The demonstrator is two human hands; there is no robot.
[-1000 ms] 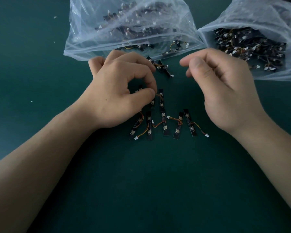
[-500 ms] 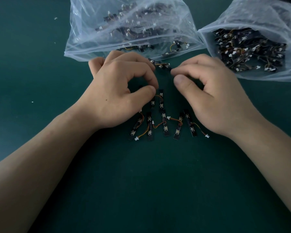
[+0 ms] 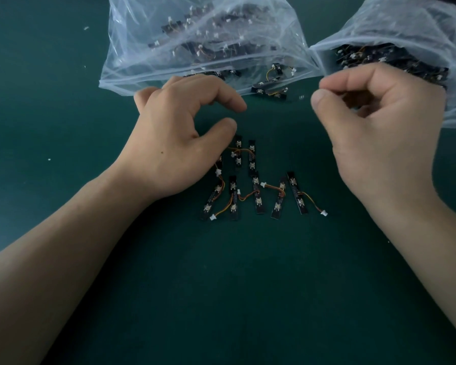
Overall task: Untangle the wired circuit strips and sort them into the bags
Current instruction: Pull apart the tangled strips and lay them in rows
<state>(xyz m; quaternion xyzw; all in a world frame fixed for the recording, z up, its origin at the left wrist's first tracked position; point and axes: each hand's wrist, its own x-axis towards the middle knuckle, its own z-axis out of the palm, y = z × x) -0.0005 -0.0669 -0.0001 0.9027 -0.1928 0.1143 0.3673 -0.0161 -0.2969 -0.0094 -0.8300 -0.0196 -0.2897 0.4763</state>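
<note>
My open, empty left hand (image 3: 179, 138) is nearest the strips (image 3: 256, 191), just at its 4 o'clock, pointing 12 to 6; my right hand (image 3: 379, 133) is curled, and I cannot tell if it holds anything.

Left hand (image 3: 174, 143) released pinch on strip cluster (image 3: 258, 206); thumb and forefinger parted. Right hand (image 3: 379, 127) lifted off table and withdrew right, fingers curled. Loose strip pair (image 3: 269, 91) shifted far-right, to mouth of left bag (image 3: 132, 61).
</note>
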